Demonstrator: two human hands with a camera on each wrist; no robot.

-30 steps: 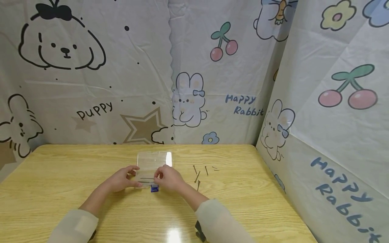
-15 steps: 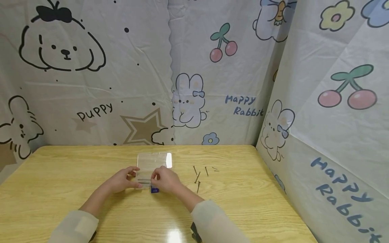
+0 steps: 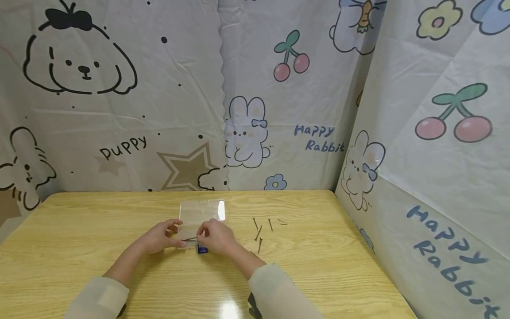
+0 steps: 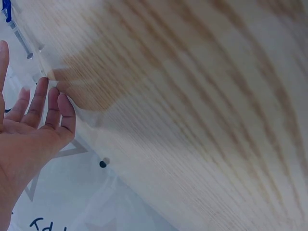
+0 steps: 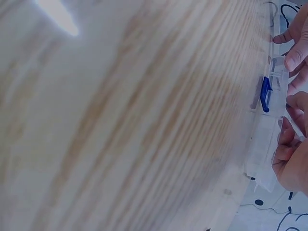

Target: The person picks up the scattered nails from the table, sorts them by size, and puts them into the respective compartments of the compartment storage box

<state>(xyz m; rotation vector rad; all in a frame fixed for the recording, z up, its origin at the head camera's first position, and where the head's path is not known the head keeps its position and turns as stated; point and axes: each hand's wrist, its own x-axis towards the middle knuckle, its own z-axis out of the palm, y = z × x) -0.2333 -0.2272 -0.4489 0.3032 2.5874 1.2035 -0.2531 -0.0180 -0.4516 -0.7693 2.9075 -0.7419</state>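
A person's 2 hands work at a clear plastic box (image 3: pixel 195 211) near the far edge of the wooden table (image 3: pixel 318 270). The left hand (image 3: pixel 161 237) holds the box's left side between thumb and fingers; the left wrist view adds its palm and fingers, half bent and spread. The right hand (image 3: pixel 218 235) is over the front part of the box, thumb and forefinger pinching the end of a thin dark nail (image 3: pixel 191 239); the right wrist view hides that nail but shows the blue latch (image 5: pixel 265 94) on the box's front side, which in the head view sits just below the right hand. Only the head view shows the loose nails (image 3: pixel 258 233) scattered on the table to the right of the box, and the pale sleeves (image 3: pixel 97 296) on both arms. Behind stands a printed cloth (image 3: pixel 179 66) with rabbits and cherries
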